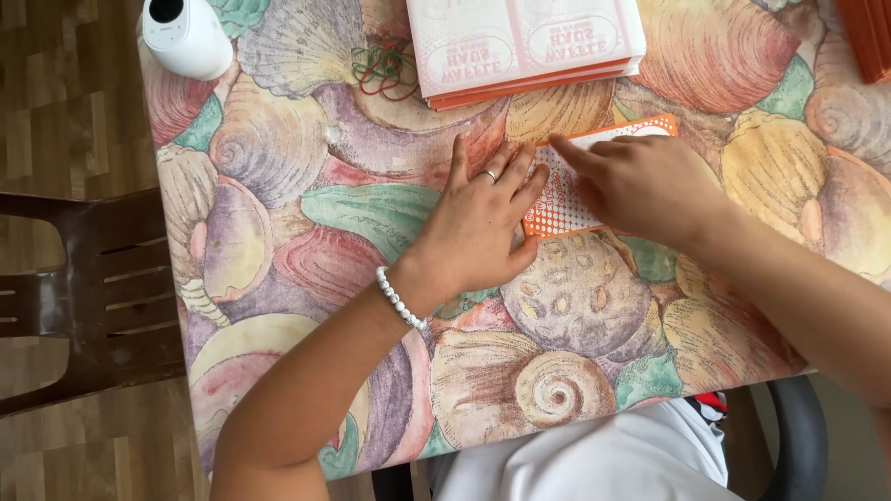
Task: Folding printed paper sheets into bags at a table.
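Observation:
A flat orange and white dotted cardboard piece [564, 197] lies on the table with a seashell-pattern cloth [306, 241]. My left hand [483, 223], with a ring and a white bead bracelet, presses flat on the piece's left end, fingers spread. My right hand [640, 186] rests on the right part of the piece, its index finger stretched along the top edge. Most of the piece is hidden under both hands.
A stack of flat white and orange cartons [524, 42] sits at the table's far edge, with loose rubber bands [385, 70] beside it. A white device [186, 35] stands at the far left corner, more orange sheets [868, 37] far right. A brown chair [93, 297] stands left.

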